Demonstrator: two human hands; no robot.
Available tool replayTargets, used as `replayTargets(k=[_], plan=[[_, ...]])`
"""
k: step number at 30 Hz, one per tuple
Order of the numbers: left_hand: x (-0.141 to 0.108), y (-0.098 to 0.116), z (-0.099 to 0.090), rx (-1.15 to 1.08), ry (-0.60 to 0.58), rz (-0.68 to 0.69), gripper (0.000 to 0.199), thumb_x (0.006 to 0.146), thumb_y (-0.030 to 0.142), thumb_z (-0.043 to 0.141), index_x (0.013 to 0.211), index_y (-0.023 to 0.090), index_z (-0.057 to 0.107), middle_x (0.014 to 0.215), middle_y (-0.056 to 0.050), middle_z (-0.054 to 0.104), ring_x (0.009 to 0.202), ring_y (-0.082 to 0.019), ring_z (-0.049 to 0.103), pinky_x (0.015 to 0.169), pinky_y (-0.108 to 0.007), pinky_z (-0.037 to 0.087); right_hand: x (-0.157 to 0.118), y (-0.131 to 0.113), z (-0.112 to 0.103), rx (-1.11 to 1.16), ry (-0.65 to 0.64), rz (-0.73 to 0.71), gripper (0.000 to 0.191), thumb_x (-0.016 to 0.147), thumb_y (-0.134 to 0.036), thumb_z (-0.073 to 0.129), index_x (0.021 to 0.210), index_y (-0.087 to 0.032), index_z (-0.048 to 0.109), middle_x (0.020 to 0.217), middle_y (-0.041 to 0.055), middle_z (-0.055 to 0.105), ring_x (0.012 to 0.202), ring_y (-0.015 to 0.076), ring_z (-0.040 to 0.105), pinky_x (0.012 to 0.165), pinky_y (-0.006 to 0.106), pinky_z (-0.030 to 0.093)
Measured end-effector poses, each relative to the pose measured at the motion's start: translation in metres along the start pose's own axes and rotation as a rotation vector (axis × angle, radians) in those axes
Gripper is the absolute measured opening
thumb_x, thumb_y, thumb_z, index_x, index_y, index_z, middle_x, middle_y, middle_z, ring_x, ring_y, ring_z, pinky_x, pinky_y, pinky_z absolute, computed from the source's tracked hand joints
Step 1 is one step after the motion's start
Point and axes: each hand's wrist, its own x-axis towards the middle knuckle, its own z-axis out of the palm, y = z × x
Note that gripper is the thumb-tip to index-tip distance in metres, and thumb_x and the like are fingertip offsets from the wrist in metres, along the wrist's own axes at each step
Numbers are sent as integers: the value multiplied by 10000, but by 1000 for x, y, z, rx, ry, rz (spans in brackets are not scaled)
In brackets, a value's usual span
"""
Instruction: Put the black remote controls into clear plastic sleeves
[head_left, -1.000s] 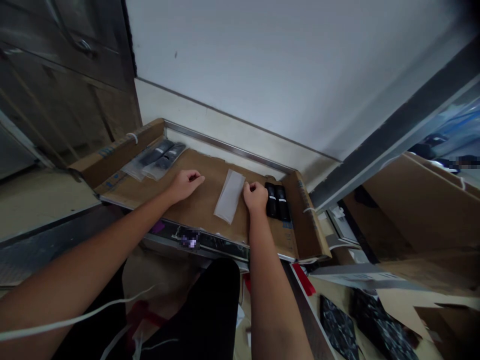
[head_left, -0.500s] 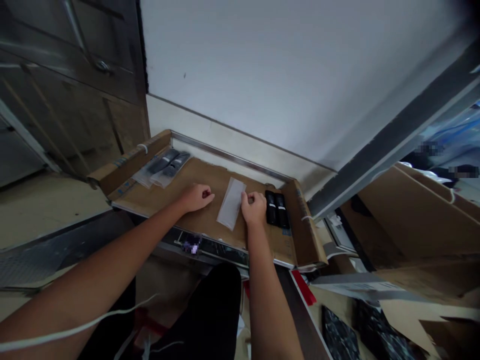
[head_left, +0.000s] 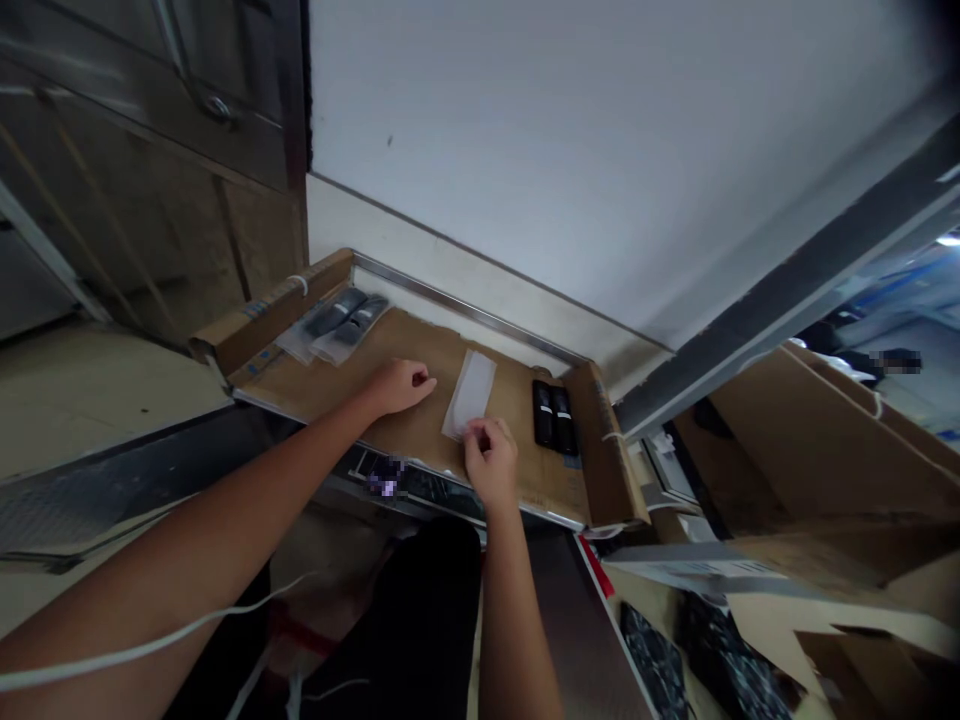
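A translucent white sleeve (head_left: 474, 388) lies flat near the middle of the cardboard-lined tray (head_left: 420, 345). My right hand (head_left: 491, 452) is at its near end, fingers curled, thumb and index at the sleeve's lower edge. To the left of the sleeve, my left hand (head_left: 405, 386) rests closed over the cardboard; whether it holds anything is hidden. Two black items (head_left: 553, 417) with small white labels lie side by side at the tray's right. At the left end are two dark items in clear sleeves (head_left: 349, 322), next to each other.
A white wall (head_left: 480, 180) rises behind the tray. Large cardboard boxes (head_left: 810, 450) stand at the right, with dark patterned bags (head_left: 720, 650) below. A metal door with a handle (head_left: 217, 108) is at the upper left. A white cable crosses my left forearm.
My right hand has moved toward me and left, from the sleeve's right side to its near end. My left hand has barely moved. The camera view has shifted slightly.
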Motion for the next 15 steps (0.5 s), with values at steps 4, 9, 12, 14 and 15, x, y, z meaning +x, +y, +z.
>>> replayTargets(k=[4, 9, 12, 14, 15], plan=[[0, -1, 1, -14, 8, -1, 296, 861, 421, 559, 708, 182, 644, 735, -52, 696, 658, -169, 581, 609, -297, 340, -1, 1, 4, -122, 254, 63, 217, 944, -310, 496, 901, -185, 668, 825, 41, 575, 733, 184, 545, 705, 298, 439], [-2, 0, -1, -18, -1, -16, 284, 853, 411, 564, 707, 182, 645, 730, -55, 694, 652, -173, 579, 601, -296, 328, -3, 3, 11, -225, 316, 87, 268, 968, -327, 468, 961, -175, 688, 903, 87, 584, 837, 224, 565, 784, 339, 466], [-4, -3, -1, -29, -15, 4, 287, 853, 415, 560, 703, 184, 640, 724, -48, 687, 660, -174, 577, 607, -296, 332, -4, 4, 13, -254, 368, 58, 288, 975, -318, 455, 1010, -170, 699, 967, 110, 575, 917, 234, 563, 854, 365, 468], [-5, -5, 0, -60, -9, 25, 291, 855, 416, 553, 697, 185, 629, 714, -38, 672, 663, -172, 569, 618, -295, 343, -5, 5, 15, -273, 389, 44, 298, 975, -310, 445, 1024, -176, 706, 1015, 123, 563, 970, 238, 557, 896, 382, 464], [-5, -6, 0, -84, 0, 25, 293, 857, 416, 546, 694, 184, 621, 705, -34, 661, 661, -170, 564, 623, -295, 353, -5, 5, 15, -283, 396, 40, 300, 974, -305, 442, 1027, -179, 708, 1031, 128, 559, 989, 240, 553, 910, 390, 462]])
